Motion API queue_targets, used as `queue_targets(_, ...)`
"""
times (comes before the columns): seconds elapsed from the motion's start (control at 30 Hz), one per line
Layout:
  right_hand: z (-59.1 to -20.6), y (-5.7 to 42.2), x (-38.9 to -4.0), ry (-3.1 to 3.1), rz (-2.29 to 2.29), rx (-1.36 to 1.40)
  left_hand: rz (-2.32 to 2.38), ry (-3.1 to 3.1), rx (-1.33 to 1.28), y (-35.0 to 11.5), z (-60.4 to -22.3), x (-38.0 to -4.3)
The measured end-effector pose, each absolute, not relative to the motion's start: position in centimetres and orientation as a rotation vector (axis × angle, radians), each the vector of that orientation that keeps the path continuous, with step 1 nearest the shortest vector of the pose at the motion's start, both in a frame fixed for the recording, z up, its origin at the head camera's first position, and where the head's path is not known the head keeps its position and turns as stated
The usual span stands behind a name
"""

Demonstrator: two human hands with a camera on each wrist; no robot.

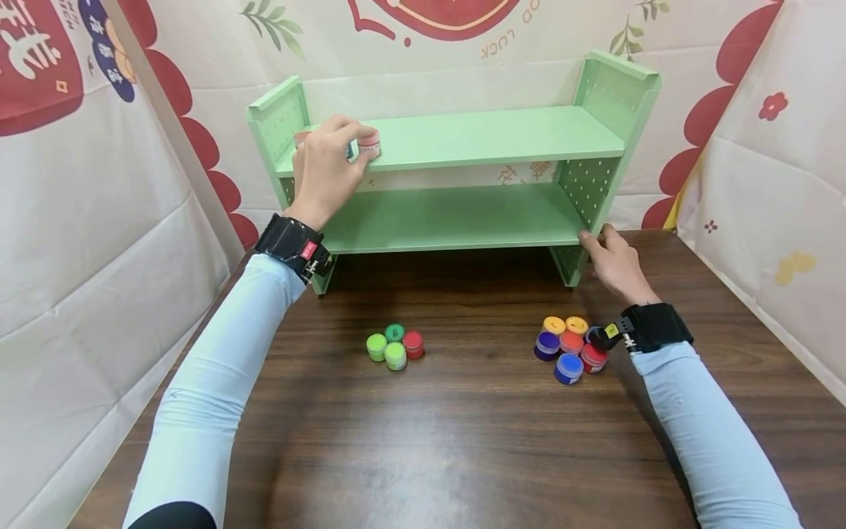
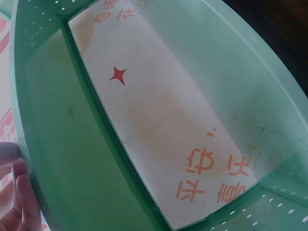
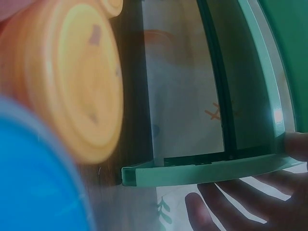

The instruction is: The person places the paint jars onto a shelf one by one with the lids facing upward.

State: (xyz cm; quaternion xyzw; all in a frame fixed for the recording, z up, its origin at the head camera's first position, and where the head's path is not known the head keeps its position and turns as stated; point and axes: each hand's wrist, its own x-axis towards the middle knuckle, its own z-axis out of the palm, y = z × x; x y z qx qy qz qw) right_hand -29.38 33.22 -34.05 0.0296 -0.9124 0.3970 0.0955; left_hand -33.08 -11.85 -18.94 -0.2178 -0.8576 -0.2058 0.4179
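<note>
Head view, left hand [image 1: 330, 165] pinching pink jar [image 1: 370, 145], right hand [image 1: 617, 266] gripping green shelf [image 1: 456, 213], "LUCK" [image 1: 498, 45] on backdrop [image 1: 423, 82].

Curtained tabletop booth [image 1: 449, 84]: printed cloth walls [image 1: 112, 242], wood-grain table [image 1: 463, 441].

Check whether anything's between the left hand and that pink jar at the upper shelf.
Nothing visible is: the left hand pinches the pink jar directly, at the left part of the upper shelf. Another jar, partly hidden by the hand, shows further left.

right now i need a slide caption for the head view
Left hand pinches a pink jar at the green shelf; right hand grips its side.
</note>
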Motion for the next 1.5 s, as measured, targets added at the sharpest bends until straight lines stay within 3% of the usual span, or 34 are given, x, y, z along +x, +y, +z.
queue_targets(0.87,-34.1,33.4,-29.7,-2.715,1.177,0.071,-0.537,-2.136,-0.456,-11.7,-19.6,-32.8)
queue_targets(1.5,-34.1,33.4,-29.5,-2.702,1.198,0.073,-0.744,-2.017,-0.609,-10.7,-29.7,-30.1)
